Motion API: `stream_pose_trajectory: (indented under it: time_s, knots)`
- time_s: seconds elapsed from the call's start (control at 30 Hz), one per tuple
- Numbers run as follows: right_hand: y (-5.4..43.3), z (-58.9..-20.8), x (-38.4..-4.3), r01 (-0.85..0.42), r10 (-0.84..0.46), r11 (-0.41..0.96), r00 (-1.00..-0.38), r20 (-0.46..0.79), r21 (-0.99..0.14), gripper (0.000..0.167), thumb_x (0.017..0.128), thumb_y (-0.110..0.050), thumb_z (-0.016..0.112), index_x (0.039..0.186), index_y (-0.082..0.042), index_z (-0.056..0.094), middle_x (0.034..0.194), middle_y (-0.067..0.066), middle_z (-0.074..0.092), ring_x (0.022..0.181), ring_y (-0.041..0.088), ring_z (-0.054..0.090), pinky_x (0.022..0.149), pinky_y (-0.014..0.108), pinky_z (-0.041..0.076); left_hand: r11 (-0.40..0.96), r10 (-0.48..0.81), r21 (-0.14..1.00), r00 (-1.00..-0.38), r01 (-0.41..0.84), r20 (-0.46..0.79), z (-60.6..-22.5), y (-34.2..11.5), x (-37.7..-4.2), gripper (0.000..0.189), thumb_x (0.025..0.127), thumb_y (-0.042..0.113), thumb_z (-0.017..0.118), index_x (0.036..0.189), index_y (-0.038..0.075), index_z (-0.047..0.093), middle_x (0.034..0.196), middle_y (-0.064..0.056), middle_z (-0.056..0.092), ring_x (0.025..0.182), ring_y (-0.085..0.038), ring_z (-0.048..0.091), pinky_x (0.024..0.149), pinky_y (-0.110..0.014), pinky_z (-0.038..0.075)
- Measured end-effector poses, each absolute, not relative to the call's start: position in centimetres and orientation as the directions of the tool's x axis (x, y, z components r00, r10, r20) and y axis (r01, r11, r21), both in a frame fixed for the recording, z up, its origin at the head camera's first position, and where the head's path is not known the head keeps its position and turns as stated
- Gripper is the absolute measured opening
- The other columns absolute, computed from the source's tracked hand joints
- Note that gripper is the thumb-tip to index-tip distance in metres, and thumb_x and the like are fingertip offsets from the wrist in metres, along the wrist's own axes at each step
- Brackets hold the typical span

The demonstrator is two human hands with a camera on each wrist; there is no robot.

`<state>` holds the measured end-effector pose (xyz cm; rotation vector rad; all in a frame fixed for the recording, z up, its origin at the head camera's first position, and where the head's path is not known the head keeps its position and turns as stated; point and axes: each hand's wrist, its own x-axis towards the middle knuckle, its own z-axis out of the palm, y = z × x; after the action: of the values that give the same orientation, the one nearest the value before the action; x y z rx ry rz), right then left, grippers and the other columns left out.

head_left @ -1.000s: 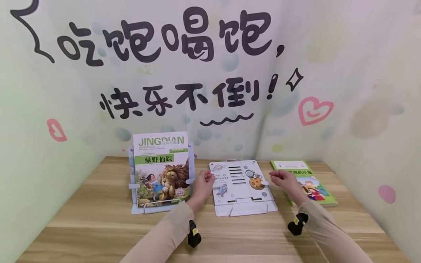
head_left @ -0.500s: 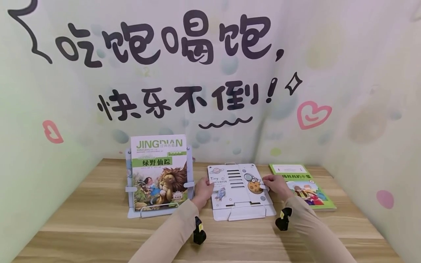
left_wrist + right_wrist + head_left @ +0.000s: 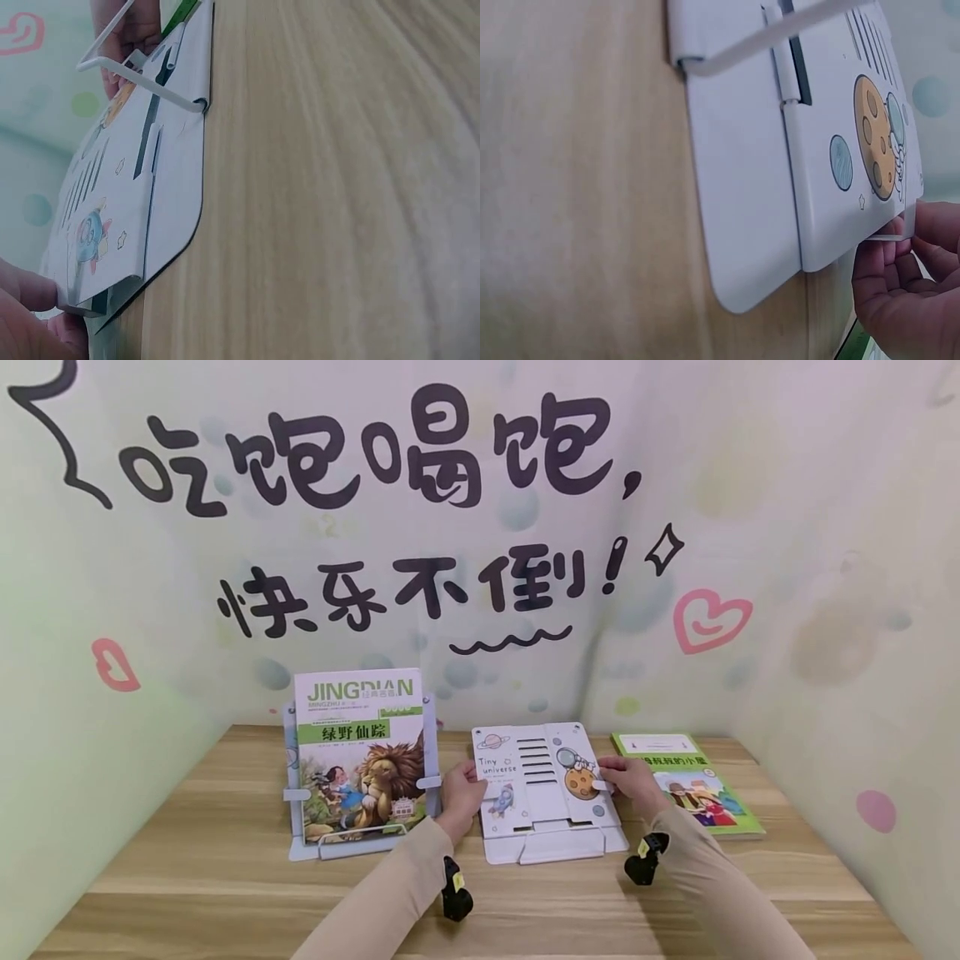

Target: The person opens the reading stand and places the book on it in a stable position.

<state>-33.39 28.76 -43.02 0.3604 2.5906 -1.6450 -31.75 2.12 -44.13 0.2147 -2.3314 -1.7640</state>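
The white bookstand [image 3: 542,802] bears an orange planet [image 3: 581,784] with brown craters.

We've got a white bookstand [image 3: 536,807] on the table [image 3: 555,910]: base [image 3: 180,187] flat, printed panel [image 3: 542,785] tilted up off it, wire lip [image 3: 142,80] sticking out front; slots mid-panel, rocket print [image 3: 502,800] left, astronaut [image 3: 572,760] right.

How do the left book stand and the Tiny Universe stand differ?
The left book stand bears a lion-cover book; the Tiny Universe stand bears none. The left hand and right hand grip the Tiny Universe stand's sides, not the left book stand. Both rest on the table.
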Motion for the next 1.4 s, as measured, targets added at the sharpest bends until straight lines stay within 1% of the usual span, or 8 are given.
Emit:
stream_pose_trajectory:
  time_s: [0.1, 0.2, 0.37, 0.6, 0.77, 0.9, 1.13, 1.4]
  knots:
    - [28.8, -42.9, -33.3, 0.208, 0.157, 0.401, -0.975, -0.156, -0.892, 0.032, 0.094, -0.005, 0.052, 0.122, 0.008, 0.054, 0.094, 0.008, 0.061, 0.071, 0.011, 0.049, 0.063, 0.025, 0.044, 0.277, -0.273, 0.961, -0.958, 0.014, 0.093, -44.3, 2.2, -31.9, 0.033, 0.074, -0.007, 0.064, 0.107, -0.007, 0.065, 0.094, -0.016, 0.066, 0.087, -0.026, 0.063, 0.08, -0.036, 0.05]
    - [28.9, -42.8, -33.2, 0.186, 0.145, 0.401, -0.98, -0.139, -0.897, 0.034, 0.094, -0.006, 0.052, 0.124, 0.009, 0.052, 0.103, 0.014, 0.061, 0.075, 0.01, 0.051, 0.066, 0.024, 0.045, 0.286, -0.294, 0.958, -0.95, 0.022, 0.109, -44.2, 2.4, -31.9, 0.033, 0.073, -0.008, 0.064, 0.106, -0.004, 0.066, 0.091, -0.014, 0.067, 0.085, -0.024, 0.063, 0.078, -0.035, 0.05]
    - [29.1, -42.6, -33.0, 0.149, 0.122, 0.408, -0.987, -0.108, -0.901, 0.037, 0.094, -0.009, 0.054, 0.126, 0.01, 0.051, 0.115, 0.021, 0.059, 0.083, 0.007, 0.054, 0.072, 0.023, 0.048, 0.269, -0.316, 0.963, -0.943, 0.019, 0.107, -43.6, 2.7, -31.6, 0.036, 0.073, -0.008, 0.063, 0.109, -0.002, 0.066, 0.092, -0.012, 0.066, 0.085, -0.023, 0.061, 0.077, -0.034, 0.048]
    - [29.3, -41.9, -32.9, 0.147, 0.114, 0.393, -0.987, -0.11, -0.908, 0.032, 0.093, -0.009, 0.056, 0.12, 0.007, 0.05, 0.099, 0.007, 0.058, 0.083, 0.011, 0.053, 0.073, 0.024, 0.046, 0.22, -0.329, 0.975, -0.941, 0.005, 0.079, -42.9, 3.0, -31.3, 0.036, 0.076, -0.008, 0.06, 0.11, 0.001, 0.062, 0.096, -0.01, 0.063, 0.088, -0.022, 0.057, 0.079, -0.034, 0.047]
    - [30.0, -41.5, -33.0, 0.131, 0.092, 0.424, -0.991, -0.102, -0.896, 0.028, 0.093, -0.009, 0.057, 0.116, 0.005, 0.05, 0.1, 0.007, 0.056, 0.085, 0.013, 0.053, 0.074, 0.024, 0.048, 0.22, -0.305, 0.975, -0.949, 0.018, 0.087, -42.3, 3.1, -31.2, 0.034, 0.077, -0.008, 0.058, 0.109, 0.003, 0.059, 0.099, -0.01, 0.062, 0.091, -0.023, 0.058, 0.082, -0.036, 0.047]
    - [30.5, -41.3, -32.7, 0.118, 0.059, 0.393, -0.993, -0.103, -0.912, 0.024, 0.092, -0.007, 0.057, 0.111, 0.004, 0.048, 0.096, 0.006, 0.055, 0.083, 0.011, 0.054, 0.073, 0.022, 0.05, 0.243, -0.284, 0.97, -0.954, 0.022, 0.093, -41.8, 3.1, -31.1, 0.035, 0.077, -0.008, 0.058, 0.11, 0.003, 0.058, 0.098, -0.009, 0.061, 0.09, -0.022, 0.057, 0.082, -0.037, 0.047]
    - [30.9, -40.8, -30.7, 0.05, 0.013, 0.368, -0.999, -0.049, -0.929, 0.022, 0.093, -0.007, 0.055, 0.109, 0.006, 0.047, 0.093, 0.005, 0.053, 0.083, 0.011, 0.055, 0.076, 0.025, 0.053, 0.246, -0.26, 0.966, -0.955, 0.081, 0.146, -41.0, 3.1, -31.4, 0.039, 0.072, -0.014, 0.054, 0.107, 0.0, 0.058, 0.093, -0.011, 0.059, 0.085, -0.022, 0.054, 0.078, -0.034, 0.046]
    - [29.7, -40.5, -27.9, 0.029, 0.103, 0.377, -0.995, 0.011, -0.926, 0.025, 0.092, -0.008, 0.058, 0.109, 0.008, 0.048, 0.092, 0.007, 0.055, 0.082, 0.011, 0.054, 0.074, 0.021, 0.053, 0.266, -0.252, 0.959, -0.954, 0.093, 0.162, -40.2, 2.9, -31.6, 0.037, 0.072, -0.011, 0.058, 0.107, 0.003, 0.06, 0.095, -0.01, 0.062, 0.087, -0.022, 0.058, 0.081, -0.035, 0.049]
